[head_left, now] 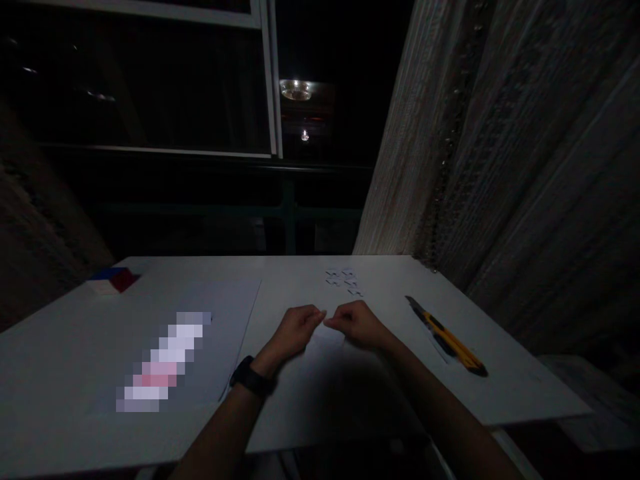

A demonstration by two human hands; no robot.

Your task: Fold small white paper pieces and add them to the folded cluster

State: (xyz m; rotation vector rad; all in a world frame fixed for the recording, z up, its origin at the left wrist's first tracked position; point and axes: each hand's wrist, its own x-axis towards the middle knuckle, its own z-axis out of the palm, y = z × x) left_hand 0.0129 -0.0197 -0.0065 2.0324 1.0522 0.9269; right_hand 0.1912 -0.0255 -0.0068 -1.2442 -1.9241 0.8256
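Two forearms (225,423) end in two hands (295,328) pinching one white paper (327,338).

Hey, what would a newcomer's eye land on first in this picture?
Probably the yellow utility knife, bright on the white table, right of the right hand. Next, perhaps, that hand and the left hand, close together with pale paper by them. A lit lamp also stands out in the dark beyond the table.

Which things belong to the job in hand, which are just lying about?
Likely in the job:
white paper by left hand and right hand
small marked pieces beyond
perhaps yellow cutter

Likely just lying about:
red-white-blue block
large sheet, though partly pixelated
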